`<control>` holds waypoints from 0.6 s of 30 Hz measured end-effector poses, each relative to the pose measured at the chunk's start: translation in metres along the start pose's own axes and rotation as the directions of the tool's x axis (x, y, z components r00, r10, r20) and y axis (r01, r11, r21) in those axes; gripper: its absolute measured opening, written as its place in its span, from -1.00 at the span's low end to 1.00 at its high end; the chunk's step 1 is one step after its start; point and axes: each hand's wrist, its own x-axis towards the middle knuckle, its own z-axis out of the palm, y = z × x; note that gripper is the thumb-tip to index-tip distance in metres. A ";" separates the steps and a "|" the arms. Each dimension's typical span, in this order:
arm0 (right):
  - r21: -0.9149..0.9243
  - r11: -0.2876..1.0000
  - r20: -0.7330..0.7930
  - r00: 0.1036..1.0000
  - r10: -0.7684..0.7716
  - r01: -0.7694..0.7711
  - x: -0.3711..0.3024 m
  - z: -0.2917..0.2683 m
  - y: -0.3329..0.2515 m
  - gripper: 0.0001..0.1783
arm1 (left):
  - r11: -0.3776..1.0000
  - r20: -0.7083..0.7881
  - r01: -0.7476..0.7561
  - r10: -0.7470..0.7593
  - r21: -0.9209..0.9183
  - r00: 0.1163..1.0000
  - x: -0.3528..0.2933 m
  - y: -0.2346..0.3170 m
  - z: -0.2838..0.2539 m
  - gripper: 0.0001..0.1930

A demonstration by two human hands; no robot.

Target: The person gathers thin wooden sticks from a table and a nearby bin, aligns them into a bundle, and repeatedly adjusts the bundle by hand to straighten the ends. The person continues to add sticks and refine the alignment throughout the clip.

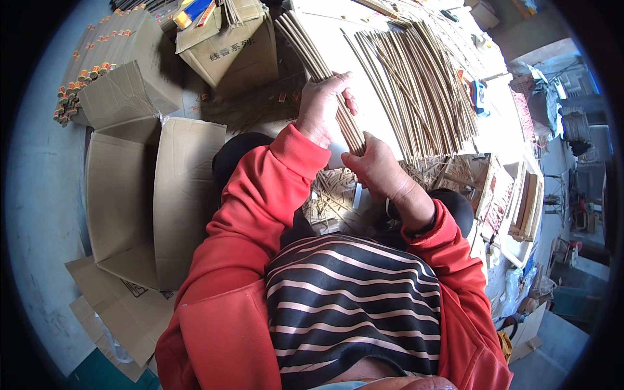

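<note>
A slim bundle of brown incense sticks (pixel 303 43) slants across in front of me at the near left edge of the white table (pixel 333 25). My left hand (pixel 320 107) is closed around the bundle's middle, thumb across the top. Lower down, my right hand (pixel 378 165) grips the near end, its thumb pressed along the sticks. Right of the bundle, a wide spread of loose incense sticks (pixel 426 88) lies on the table, mostly side by side, with a few crossing over the others.
Left of me stands an open cardboard box (pixel 123 198). Beyond it are stacked incense bundles with red and yellow ends (pixel 97 71) and another cardboard box (pixel 247 62) with packets on top. Broken stick pieces (pixel 333 203) lie below my hands. A wooden tray (pixel 525 207) sits right.
</note>
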 end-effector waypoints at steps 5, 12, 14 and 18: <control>-0.032 0.999 -0.032 0.999 -0.043 0.042 0.005 0.001 0.002 -0.57 | 0.990 -0.031 0.099 -0.103 -0.104 0.994 -0.004 -0.003 0.005 -0.78; -0.066 0.888 -0.265 0.850 -0.456 0.456 0.005 -0.013 0.012 -0.58 | 0.997 -0.015 0.072 -0.072 0.032 0.997 -0.001 0.006 0.000 -0.70; -0.150 0.871 -0.290 0.822 -0.491 0.467 0.007 -0.014 0.011 -0.74 | 0.997 -0.007 0.020 -0.019 0.081 1.000 -0.001 0.004 0.001 -0.70; -0.424 0.765 -0.248 0.750 -0.613 0.485 -0.002 -0.020 -0.006 -0.83 | 0.996 0.001 0.007 -0.007 0.086 1.000 0.000 0.002 -0.003 -0.75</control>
